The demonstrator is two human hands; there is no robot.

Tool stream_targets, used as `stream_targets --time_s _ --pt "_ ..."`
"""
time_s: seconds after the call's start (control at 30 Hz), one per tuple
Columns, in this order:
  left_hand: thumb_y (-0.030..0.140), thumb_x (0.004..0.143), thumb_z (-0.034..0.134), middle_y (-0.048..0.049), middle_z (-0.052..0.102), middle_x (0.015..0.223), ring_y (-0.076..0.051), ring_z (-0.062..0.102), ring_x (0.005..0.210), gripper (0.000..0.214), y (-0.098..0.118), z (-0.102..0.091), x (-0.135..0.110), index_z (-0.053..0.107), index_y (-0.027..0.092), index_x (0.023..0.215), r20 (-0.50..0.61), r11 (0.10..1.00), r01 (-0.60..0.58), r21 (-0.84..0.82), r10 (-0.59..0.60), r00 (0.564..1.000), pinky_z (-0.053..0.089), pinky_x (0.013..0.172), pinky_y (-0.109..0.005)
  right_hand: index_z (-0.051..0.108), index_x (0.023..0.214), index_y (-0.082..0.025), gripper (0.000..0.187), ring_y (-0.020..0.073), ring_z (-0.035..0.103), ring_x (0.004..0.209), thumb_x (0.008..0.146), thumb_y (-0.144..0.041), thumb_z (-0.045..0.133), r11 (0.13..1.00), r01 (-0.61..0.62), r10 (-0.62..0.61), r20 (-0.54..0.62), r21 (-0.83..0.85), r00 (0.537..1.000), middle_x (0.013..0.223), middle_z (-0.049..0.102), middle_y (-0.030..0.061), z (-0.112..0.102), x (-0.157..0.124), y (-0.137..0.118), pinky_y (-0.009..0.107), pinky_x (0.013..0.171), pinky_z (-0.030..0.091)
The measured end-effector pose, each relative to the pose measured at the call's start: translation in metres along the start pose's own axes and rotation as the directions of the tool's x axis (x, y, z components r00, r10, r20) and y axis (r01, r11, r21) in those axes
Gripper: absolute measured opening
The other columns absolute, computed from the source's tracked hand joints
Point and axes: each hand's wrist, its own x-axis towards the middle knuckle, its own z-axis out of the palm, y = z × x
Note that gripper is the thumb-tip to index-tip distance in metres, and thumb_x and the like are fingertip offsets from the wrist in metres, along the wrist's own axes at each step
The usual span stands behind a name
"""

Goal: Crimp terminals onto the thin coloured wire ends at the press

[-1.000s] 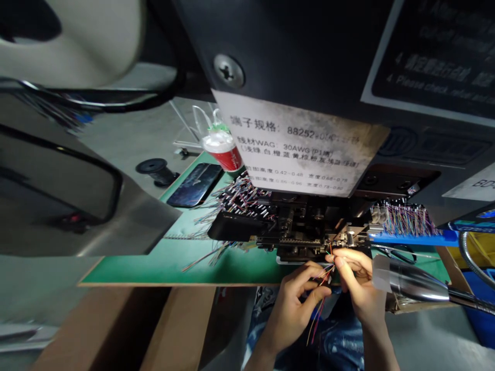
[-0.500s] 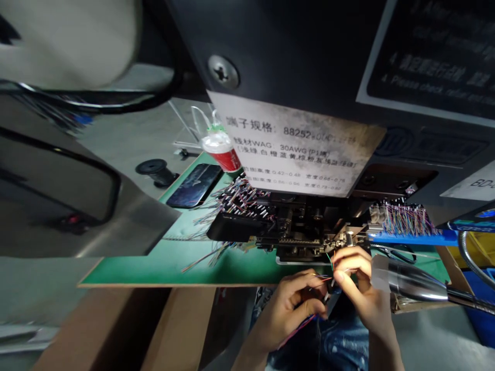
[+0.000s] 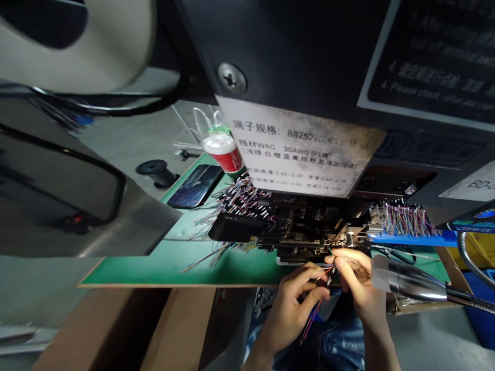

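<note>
My left hand [image 3: 296, 304] is closed around a bundle of thin coloured wires [image 3: 314, 309] that hang down over my lap. My right hand [image 3: 353, 275] pinches one thin wire from that bundle between thumb and forefinger, its tip held up at the small crimping die [image 3: 309, 242] of the black machine. Both hands sit close together just below the machine's front, at the edge of the green mat [image 3: 185, 260].
A paper label [image 3: 297, 147] hangs on the machine above. Finished wires [image 3: 242, 198] pile left of the die; more stand in a blue rack [image 3: 406, 232] on the right. A phone [image 3: 195, 185], a red-white cup [image 3: 223, 149] and a metal lamp head [image 3: 410, 283] are nearby.
Both hands dipped slightly and came back up. The right hand's pinched wire is again raised at the die, and the left hand's bundle has shifted a little.
</note>
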Motion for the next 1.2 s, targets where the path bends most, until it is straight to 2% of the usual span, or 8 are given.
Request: stream_targets --time_s 0.23,0.33,0.43,0.53,0.67,0.77,0.93,1.2 --pt "0.019 0.091 0.075 -0.0028 0.07 0.096 -0.014 0.073 0.074 0.006 -0.003 -0.001 -0.002 0.08 0.018 0.093 -0.005 1.0 -0.001 0.023 0.001 1.0 0.062 0.068 -0.015 0.084 0.106 -0.027 0.023 0.0267 0.078 0.083 0.098 -0.046 0.074 0.999 0.019 -0.019 0.001 -0.028 1.0 0.094 0.085 0.0067 0.001 0.0 0.004 0.041 0.079 0.065" --pt "0.02 0.091 0.076 -0.0028 0.07 0.096 -0.013 0.072 0.075 0.006 0.001 -0.003 -0.002 0.081 0.019 0.094 0.004 1.0 0.01 0.01 -0.01 1.0 0.061 0.069 -0.015 0.083 0.107 -0.027 0.019 0.0261 0.077 0.083 0.099 -0.039 0.071 0.994 0.037 -0.037 -0.007 -0.098 0.999 0.094 0.084 0.0061 0.0 -0.001 0.003 0.042 0.082 0.062" --pt "0.023 0.091 0.078 -0.0012 0.067 0.091 -0.012 0.071 0.07 0.005 0.009 -0.009 -0.004 0.081 0.019 0.093 0.079 0.996 0.074 -0.052 -0.07 0.994 0.06 0.068 -0.015 0.084 0.097 -0.027 0.012 0.0244 0.074 0.09 0.097 -0.027 0.072 0.964 0.178 -0.179 0.014 -0.196 0.984 0.095 0.079 0.0046 -0.005 0.0 -0.001 0.039 0.087 0.057" --pt "0.022 0.089 0.079 0.0005 0.063 0.084 -0.012 0.068 0.068 0.005 0.015 -0.015 -0.005 0.08 0.018 0.087 0.158 0.987 0.12 -0.106 -0.102 0.982 0.059 0.066 -0.016 0.078 0.084 -0.025 0.013 0.0209 0.072 0.09 0.096 -0.023 0.073 0.947 0.279 -0.261 0.122 -0.162 0.958 0.099 0.076 0.0035 -0.01 0.001 -0.003 0.033 0.084 0.056" --pt "0.02 0.091 0.076 -0.0002 0.064 0.086 -0.013 0.069 0.069 0.005 0.014 -0.017 -0.005 0.081 0.019 0.09 0.143 0.995 0.086 -0.056 -0.078 0.987 0.06 0.066 -0.017 0.075 0.092 -0.026 0.006 0.0177 0.071 0.073 0.097 -0.027 0.074 0.986 0.151 -0.145 0.081 -0.07 0.986 0.084 0.078 -0.0005 -0.009 -0.001 0.003 0.03 0.072 0.057" --pt "0.019 0.092 0.074 -0.002 0.07 0.094 -0.012 0.072 0.07 0.008 0.01 -0.015 -0.004 0.082 0.02 0.094 0.084 0.998 0.041 0.04 -0.044 0.995 0.06 0.068 -0.016 0.079 0.098 -0.027 0.007 0.0202 0.075 0.076 0.098 -0.032 0.074 0.995 0.079 -0.078 0.01 -0.066 0.997 0.089 0.083 0.0013 -0.004 -0.004 0.008 0.031 0.072 0.06" --pt "0.019 0.092 0.074 -0.0037 0.075 0.096 -0.015 0.073 0.076 0.01 0.007 -0.013 -0.002 0.083 0.021 0.095 0.01 0.994 -0.036 0.107 0.035 0.999 0.062 0.07 -0.016 0.081 0.104 -0.029 0.012 0.0234 0.078 0.078 0.097 -0.037 0.074 0.997 0.049 -0.05 -0.027 -0.052 0.998 0.094 0.086 0.0038 0.002 -0.002 0.009 0.035 0.07 0.063" --pt "0.02 0.091 0.075 -0.0028 0.075 0.096 -0.014 0.073 0.074 0.009 0.011 -0.012 -0.002 0.083 0.021 0.094 0.008 0.996 -0.016 0.082 0.016 1.0 0.063 0.069 -0.015 0.08 0.102 -0.029 0.01 0.0246 0.079 0.082 0.097 -0.033 0.073 0.998 0.029 -0.032 -0.039 -0.057 0.999 0.093 0.085 0.0031 0.006 -0.001 0.005 0.037 0.075 0.064"
